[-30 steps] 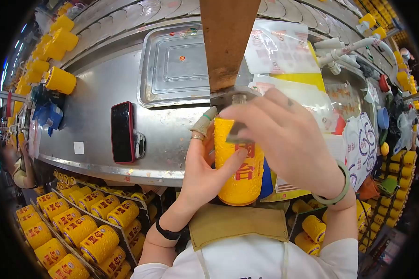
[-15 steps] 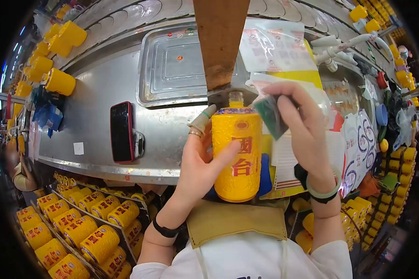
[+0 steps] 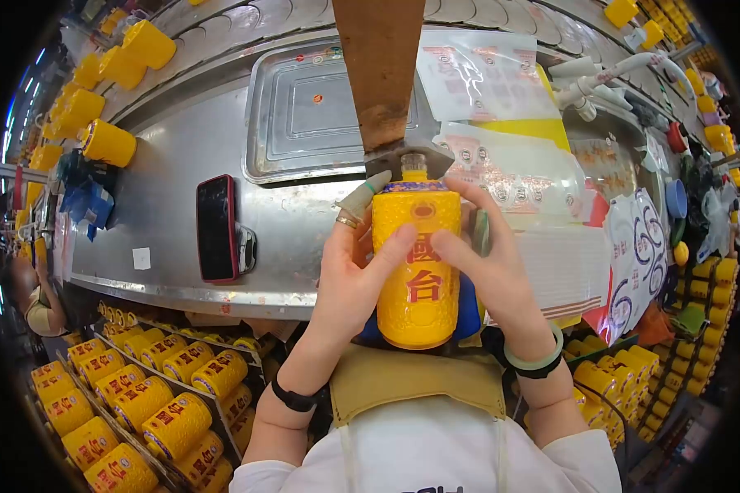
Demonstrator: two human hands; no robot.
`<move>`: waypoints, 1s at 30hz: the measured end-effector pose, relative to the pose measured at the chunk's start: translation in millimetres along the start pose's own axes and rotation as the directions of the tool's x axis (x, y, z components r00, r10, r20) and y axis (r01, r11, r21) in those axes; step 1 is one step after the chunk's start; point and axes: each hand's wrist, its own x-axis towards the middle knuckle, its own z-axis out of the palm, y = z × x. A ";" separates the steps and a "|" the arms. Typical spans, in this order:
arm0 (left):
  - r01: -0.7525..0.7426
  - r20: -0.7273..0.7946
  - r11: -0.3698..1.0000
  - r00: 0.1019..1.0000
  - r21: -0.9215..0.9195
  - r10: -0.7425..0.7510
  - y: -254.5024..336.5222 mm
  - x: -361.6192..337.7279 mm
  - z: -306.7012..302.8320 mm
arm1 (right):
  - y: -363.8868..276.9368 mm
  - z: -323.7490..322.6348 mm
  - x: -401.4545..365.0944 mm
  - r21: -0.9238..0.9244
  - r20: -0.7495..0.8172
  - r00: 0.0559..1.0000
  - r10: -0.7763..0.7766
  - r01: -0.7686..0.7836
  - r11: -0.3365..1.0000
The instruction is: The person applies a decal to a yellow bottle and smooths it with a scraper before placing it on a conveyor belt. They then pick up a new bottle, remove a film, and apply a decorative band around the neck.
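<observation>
A yellow bottle (image 3: 419, 316) with red characters, a patterned blue band at its shoulder and a clear neck stands out at the centre. My left hand (image 3: 349, 263) is wrapped round its left side, the thumb on the front and a pale cover on one finger. From the right, my right hand (image 3: 489, 259) holds the same bottle, its thumb beside the red characters. Behind the right fingers a bit of green (image 3: 481, 230) shows, mostly hidden. The bottle's neck is just below the end of a brown beam (image 3: 382, 82).
A metal tray (image 3: 263, 168) and a phone (image 3: 215, 230) lie on the steel table (image 3: 160, 205). Sticker sheets (image 3: 493, 82) and papers (image 3: 551, 263) are at the right. Racks of yellow bottles (image 3: 173, 415) stand below. At the far left is another person (image 3: 45, 304).
My right hand has moved left and down from beside the bottle onto its right side. The green piece it held up is now mostly hidden. The left hand keeps its hold.
</observation>
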 end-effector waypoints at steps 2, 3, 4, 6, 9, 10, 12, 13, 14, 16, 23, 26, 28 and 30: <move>-0.014 -0.001 1.000 1.000 0.022 0.014 -1.8 -0.1 -1.2 | -2.8 0.9 -0.2 0.026 0.002 0.999 0.042 -0.042 0.999; -0.015 0.000 1.000 1.000 0.023 0.015 -2.5 -0.3 -1.6 | -3.4 0.9 -1.8 0.027 0.002 0.999 0.040 -0.040 0.999; -0.007 -0.002 1.000 1.000 0.017 0.007 -2.9 -0.7 -1.9 | -3.9 0.6 -4.0 0.040 -0.008 0.999 0.049 -0.049 0.998; -0.001 -0.007 1.000 1.000 0.011 0.001 -1.2 -5.4 -1.8 | -7.5 -1.1 -9.5 0.054 -0.016 0.998 0.057 -0.056 0.997; 0.061 -0.034 0.993 0.997 -0.097 -0.065 1.0 -19.6 -3.8 | -12.0 -7.8 -24.3 -0.148 -0.043 0.984 0.175 -0.179 0.973; 0.065 -0.032 0.993 0.997 -0.095 -0.068 0.1 -24.2 -5.9 | -8.5 -9.1 -30.0 -0.167 -0.011 0.984 0.175 -0.174 0.970; 0.039 0.055 0.998 0.998 -0.039 -0.037 -0.4 -30.1 -8.1 | -1.7 -9.3 -34.6 -0.186 0.020 0.985 0.174 -0.168 0.968; 0.051 0.073 0.998 0.996 -0.020 -0.050 0.4 -29.9 -7.6 | 2.6 -8.0 -35.0 -0.179 0.027 0.994 0.110 -0.103 0.978; 0.051 0.073 0.999 0.996 -0.018 -0.049 0.8 -30.1 -7.6 | 4.6 -7.1 -35.3 -0.172 0.034 0.998 0.044 -0.037 0.984; 0.067 0.072 0.997 0.995 -0.027 -0.064 1.8 -31.0 -8.3 | 0.2 -6.0 -35.1 -0.155 0.051 0.998 0.042 -0.034 0.987; 0.036 0.099 0.998 0.995 -0.045 -0.032 -1.6 -31.0 -9.9 | 2.3 -6.6 -33.5 -0.105 0.064 0.997 0.044 -0.037 0.994; 0.050 0.091 0.997 0.995 -0.059 -0.044 -1.8 -31.5 -10.7 | -1.1 -5.1 -33.4 -0.063 0.063 0.996 0.066 -0.062 0.996; 0.034 0.108 0.998 0.994 -0.051 -0.028 -2.3 -31.4 -11.4 | -1.5 -5.4 -33.5 -0.068 0.065 0.995 0.069 -0.065 0.996; 0.034 0.109 0.998 0.994 -0.054 -0.028 -3.5 -31.8 -12.6 | -0.8 -6.2 -33.6 -0.073 0.067 0.995 0.072 -0.067 0.995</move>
